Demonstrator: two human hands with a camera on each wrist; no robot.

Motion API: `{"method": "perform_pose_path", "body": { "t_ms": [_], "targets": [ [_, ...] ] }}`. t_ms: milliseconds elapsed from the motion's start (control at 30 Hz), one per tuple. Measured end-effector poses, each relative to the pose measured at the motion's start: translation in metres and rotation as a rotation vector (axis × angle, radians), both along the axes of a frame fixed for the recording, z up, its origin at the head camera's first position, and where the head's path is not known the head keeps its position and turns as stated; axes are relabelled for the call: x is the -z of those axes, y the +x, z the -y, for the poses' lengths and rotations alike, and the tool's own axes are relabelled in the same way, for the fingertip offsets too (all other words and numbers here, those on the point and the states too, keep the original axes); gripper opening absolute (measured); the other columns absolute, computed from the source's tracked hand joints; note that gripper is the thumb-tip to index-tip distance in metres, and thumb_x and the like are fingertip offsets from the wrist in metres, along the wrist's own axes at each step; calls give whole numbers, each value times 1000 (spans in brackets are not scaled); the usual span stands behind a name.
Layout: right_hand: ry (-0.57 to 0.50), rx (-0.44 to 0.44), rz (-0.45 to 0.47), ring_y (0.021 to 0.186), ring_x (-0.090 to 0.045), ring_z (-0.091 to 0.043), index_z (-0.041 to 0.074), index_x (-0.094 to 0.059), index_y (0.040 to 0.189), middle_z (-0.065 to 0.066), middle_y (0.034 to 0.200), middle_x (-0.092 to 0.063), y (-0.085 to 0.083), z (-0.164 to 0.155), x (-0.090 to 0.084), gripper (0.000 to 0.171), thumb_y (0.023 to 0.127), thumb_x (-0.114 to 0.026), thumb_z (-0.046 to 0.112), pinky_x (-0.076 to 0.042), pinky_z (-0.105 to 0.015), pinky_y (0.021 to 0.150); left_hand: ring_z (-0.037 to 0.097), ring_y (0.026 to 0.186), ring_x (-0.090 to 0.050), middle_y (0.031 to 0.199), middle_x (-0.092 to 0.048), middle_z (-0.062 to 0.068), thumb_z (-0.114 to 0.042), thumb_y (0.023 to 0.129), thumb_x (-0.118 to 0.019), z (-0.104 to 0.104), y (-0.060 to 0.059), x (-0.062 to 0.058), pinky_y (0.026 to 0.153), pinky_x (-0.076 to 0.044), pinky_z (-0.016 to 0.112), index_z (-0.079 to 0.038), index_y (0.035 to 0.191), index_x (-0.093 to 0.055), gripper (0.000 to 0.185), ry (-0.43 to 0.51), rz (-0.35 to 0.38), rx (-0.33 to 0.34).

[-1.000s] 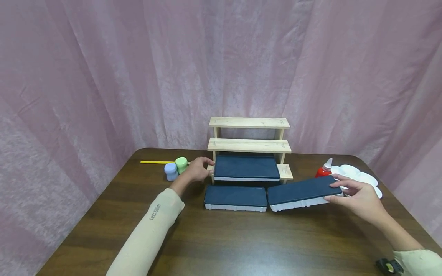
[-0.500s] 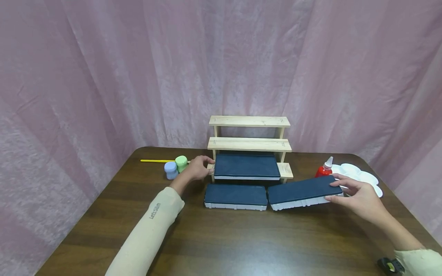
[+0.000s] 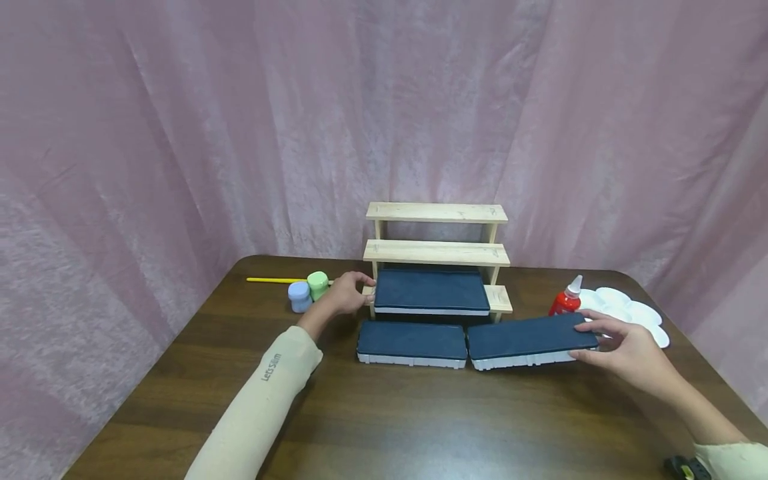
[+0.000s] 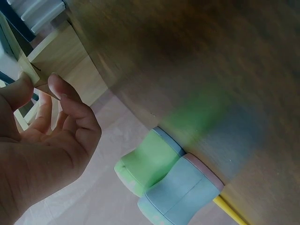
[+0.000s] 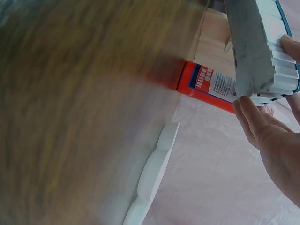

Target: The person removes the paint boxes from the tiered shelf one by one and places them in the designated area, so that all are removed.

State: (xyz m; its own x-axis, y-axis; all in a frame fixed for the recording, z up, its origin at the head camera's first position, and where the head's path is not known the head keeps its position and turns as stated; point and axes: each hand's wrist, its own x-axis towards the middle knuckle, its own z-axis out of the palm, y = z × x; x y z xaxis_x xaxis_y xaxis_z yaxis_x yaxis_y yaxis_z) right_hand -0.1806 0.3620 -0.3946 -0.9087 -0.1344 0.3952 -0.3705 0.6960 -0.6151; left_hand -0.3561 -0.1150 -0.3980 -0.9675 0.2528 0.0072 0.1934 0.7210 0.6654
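My right hand point(image 3: 591, 339) grips the right end of a long dark blue box with a white ribbed base point(image 3: 528, 340), thumb on top and fingers beneath; the box lies almost flat on the table. In the right wrist view the box point(image 5: 253, 42) fills the top right, over my fingers point(image 5: 255, 122). A second blue box point(image 3: 412, 341) lies to its left, end to end. A third point(image 3: 431, 291) sits on the lowest step of a three-step wooden shelf point(image 3: 437, 253). My left hand point(image 3: 362, 293) pinches the left end of that step point(image 4: 51, 56) between thumb and forefinger.
A red glue bottle point(image 3: 564, 301) and a white paint palette point(image 3: 630, 310) sit just behind my right hand. A green jar point(image 3: 318, 283), a pale blue jar point(image 3: 298, 295) and a yellow brush point(image 3: 270, 280) lie left of the shelf. Pink curtain surrounds the dark wooden table point(image 3: 390, 420).
My right hand has lowered the raised right end of the blue box, so it now lies nearly level on the table. The left hand has stayed at the shelf.
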Motion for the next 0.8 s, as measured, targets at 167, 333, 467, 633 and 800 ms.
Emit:
{"method": "perform_pose_path", "body": {
  "t_ms": [167,333,467,633,800],
  "targets": [
    [-2,-27,19,102,-48,21,0,-71,108,-33,130,-56,0,-2,3,42,72,-89,12,-46,-5,75,32,119,-55,126,-64,13,-16,89,-75,0,1,1,101,-43,47,-7,120,-67,33,6,9,0],
    [-1,-42,55,103,-45,22,-2,-70,110,-34,130,-55,1,-3,3,43,73,-89,11,-45,-5,78,34,123,-53,127,-63,13,-16,90,-74,0,0,1,103,-42,48,-7,120,-67,32,8,13,1],
    [22,-36,66,102,-46,21,-2,-70,110,-33,130,-56,1,-4,3,45,73,-89,14,-45,-5,78,34,123,-53,128,-63,14,-17,90,-74,0,0,0,103,-42,47,-7,120,-67,33,13,15,0],
    [75,-25,77,98,-51,18,0,-72,108,-31,129,-57,1,-5,3,46,71,-91,19,-45,-4,75,33,121,-54,127,-63,13,-17,89,-74,1,0,1,102,-43,47,-7,120,-67,33,5,10,2],
    [82,-13,131,96,-69,-12,-2,-71,108,-32,127,-58,1,-4,2,48,70,-91,22,-53,-15,73,33,121,-54,127,-64,13,-16,89,-74,2,0,1,102,-42,48,-6,120,-67,33,15,4,9]
  ]
}}
